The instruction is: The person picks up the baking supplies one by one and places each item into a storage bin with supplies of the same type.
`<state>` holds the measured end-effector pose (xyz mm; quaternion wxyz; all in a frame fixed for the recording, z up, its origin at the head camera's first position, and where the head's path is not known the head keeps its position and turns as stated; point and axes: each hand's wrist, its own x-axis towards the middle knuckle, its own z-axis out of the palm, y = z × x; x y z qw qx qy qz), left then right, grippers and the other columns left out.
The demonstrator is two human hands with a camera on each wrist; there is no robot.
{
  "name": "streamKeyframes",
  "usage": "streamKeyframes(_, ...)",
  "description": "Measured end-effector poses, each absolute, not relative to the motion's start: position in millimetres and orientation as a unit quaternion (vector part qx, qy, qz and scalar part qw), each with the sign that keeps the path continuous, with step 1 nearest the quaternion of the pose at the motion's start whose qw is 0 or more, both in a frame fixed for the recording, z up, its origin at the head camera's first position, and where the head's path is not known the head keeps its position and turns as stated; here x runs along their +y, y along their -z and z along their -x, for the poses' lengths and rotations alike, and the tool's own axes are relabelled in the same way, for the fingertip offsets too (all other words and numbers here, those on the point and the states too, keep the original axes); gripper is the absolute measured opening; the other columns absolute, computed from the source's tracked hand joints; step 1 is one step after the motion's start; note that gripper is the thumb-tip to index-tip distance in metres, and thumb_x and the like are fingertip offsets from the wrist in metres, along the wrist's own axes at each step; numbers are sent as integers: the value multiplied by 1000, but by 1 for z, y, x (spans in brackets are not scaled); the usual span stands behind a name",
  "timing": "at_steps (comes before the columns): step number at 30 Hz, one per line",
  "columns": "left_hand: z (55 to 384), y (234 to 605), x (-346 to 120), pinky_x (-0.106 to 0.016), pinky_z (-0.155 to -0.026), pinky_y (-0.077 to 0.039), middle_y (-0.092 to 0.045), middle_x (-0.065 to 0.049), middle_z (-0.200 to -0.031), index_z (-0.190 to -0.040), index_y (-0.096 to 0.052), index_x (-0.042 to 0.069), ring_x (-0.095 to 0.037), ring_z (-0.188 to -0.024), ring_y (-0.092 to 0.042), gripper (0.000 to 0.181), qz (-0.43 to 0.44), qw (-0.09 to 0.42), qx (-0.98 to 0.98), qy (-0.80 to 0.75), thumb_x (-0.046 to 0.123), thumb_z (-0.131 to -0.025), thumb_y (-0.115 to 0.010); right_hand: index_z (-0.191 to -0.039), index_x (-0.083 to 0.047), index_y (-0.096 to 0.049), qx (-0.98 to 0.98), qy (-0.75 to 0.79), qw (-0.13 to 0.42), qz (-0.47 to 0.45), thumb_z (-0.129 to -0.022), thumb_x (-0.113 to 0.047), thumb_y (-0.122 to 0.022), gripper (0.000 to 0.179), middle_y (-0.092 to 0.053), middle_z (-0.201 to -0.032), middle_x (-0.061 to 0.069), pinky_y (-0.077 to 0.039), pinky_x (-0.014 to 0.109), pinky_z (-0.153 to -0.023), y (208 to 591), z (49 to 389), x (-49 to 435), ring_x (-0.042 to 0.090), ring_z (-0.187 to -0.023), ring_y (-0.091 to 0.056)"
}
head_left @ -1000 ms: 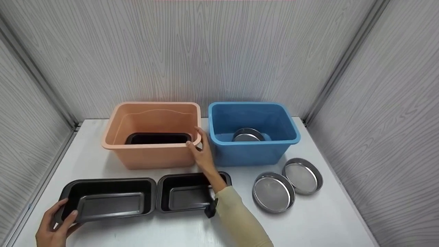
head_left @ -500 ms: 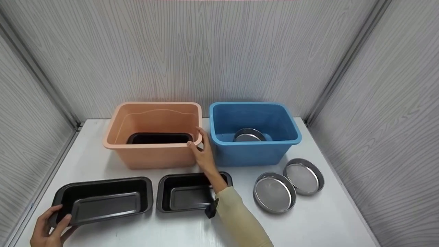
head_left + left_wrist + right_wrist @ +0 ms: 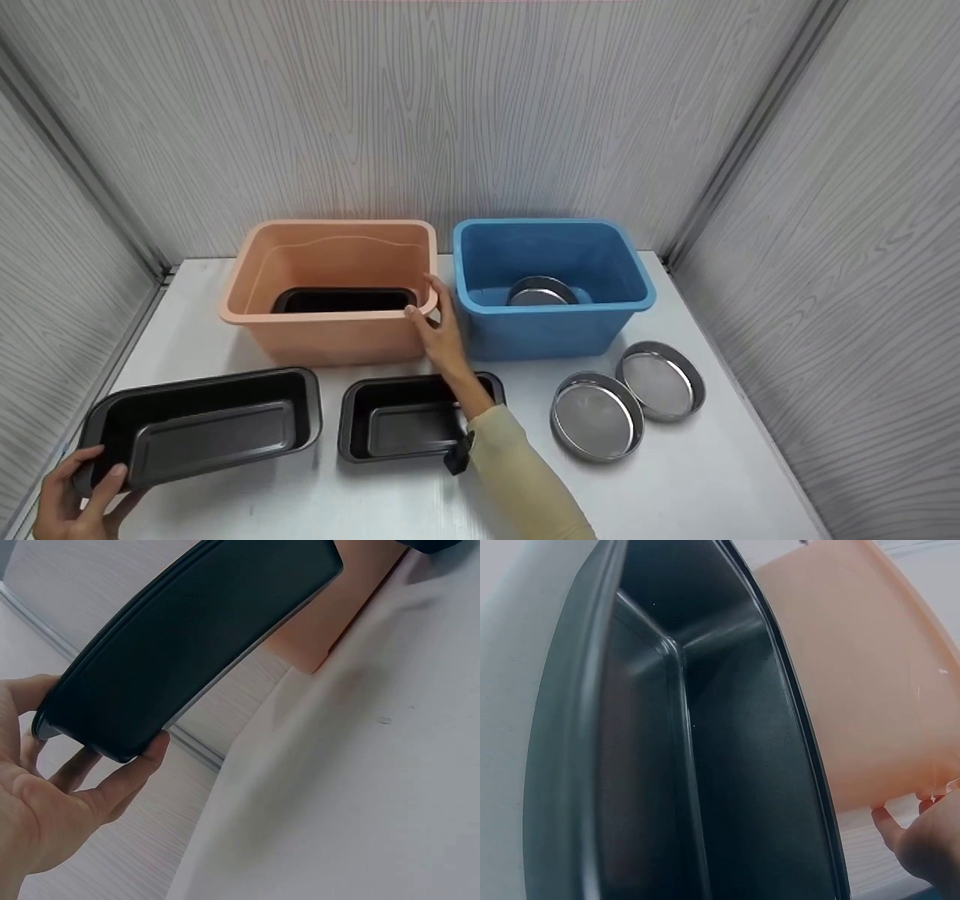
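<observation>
My left hand (image 3: 79, 501) grips the left end of a dark loaf pan (image 3: 217, 439), thumb inside the rim and other fingers round the outer end. The left wrist view shows that pan (image 3: 187, 645) raised off the white table, its shadow below. My right hand (image 3: 442, 337) holds the front right corner of the peach bin's rim, thumb on the front side. Inside the peach bin (image 3: 330, 343) lies another dark loaf pan (image 3: 345, 300). Beneath my right forearm a further loaf pan (image 3: 409, 433) rests on the table, its right part partly covered.
A blue bin (image 3: 544, 334) stands right of the peach one, with a round metal pan (image 3: 541, 291) inside. Two more round pans, a nearer one (image 3: 598, 417) and a farther one (image 3: 661, 381), sit at the right. Wood-patterned walls (image 3: 480, 112) enclose the table.
My left hand has drawn its loaf pan leftward and up, tilting it and widening the gap to the middle pan. My right hand keeps its hold on the peach bin.
</observation>
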<state>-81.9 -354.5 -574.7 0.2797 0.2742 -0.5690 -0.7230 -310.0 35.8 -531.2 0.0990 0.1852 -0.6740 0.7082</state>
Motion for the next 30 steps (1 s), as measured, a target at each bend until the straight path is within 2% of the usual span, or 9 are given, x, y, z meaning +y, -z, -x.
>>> streamKeyframes(5, 81, 573, -362, -17, -63, -58, -53, -3, -133, -139, -60, 5, -12, -92, -65, 46, -249, 303, -567, 724, -5, -95, -69, -158, -5, -38, -679, -705, 99, -181, -102, -7, -63, 61, -32, -166, 18, -38, 51, -116, 522, 301, 36, 32, -151, -33)
streamKeyframes(10, 77, 562, -359, -17, -67, -59, -50, -6, -134, -142, -57, 3, -15, -108, -60, 46, -210, 320, -570, 727, -5, -97, -66, -157, -1, -37, -667, -711, 105, -195, -101, -3, -61, 60, -29, -165, 24, -36, 62, -114, 524, 302, 35, 39, -151, -31)
streamKeyframes(13, 76, 557, -359, -18, -70, -59, -49, -8, -136, -143, -55, 1, -17, -116, -57, 47, -183, 333, -581, 720, -5, -98, -65, -156, 0, -37, -665, -712, 107, -199, -101, -3, -61, 60, -29, -165, 26, -36, 64, -113, 525, 303, 35, 41, -150, -31)
streamKeyframes(18, 82, 556, -367, -16, -72, -58, -45, -9, -142, -145, -54, 2, -19, -123, -53, 49, -167, 358, -580, 712, -6, -97, -65, -157, -2, -38, -672, -707, 108, -192, -102, -5, -62, 60, -31, -166, 21, -39, 56, -114, 522, 301, 35, 40, -151, -32)
streamKeyframes(23, 90, 557, -372, -17, -70, -59, -42, -10, -145, -143, -57, 3, -22, -126, -50, 50, -172, 381, -550, 723, -8, -95, -67, -157, -2, -37, -678, -702, 106, -190, -102, -5, -61, 60, -29, -166, 23, -43, 49, -111, 523, 301, 35, 38, -150, -34)
streamKeyframes(30, 95, 543, -366, -23, -73, -61, -41, -12, -150, -143, -56, 3, -25, -128, -53, 50, -161, 393, -503, 753, -9, -95, -66, -160, -9, -36, -685, -697, 112, -180, -103, -10, -62, 62, -27, -167, 20, -45, 55, -108, 547, 318, 32, 31, -147, -38)
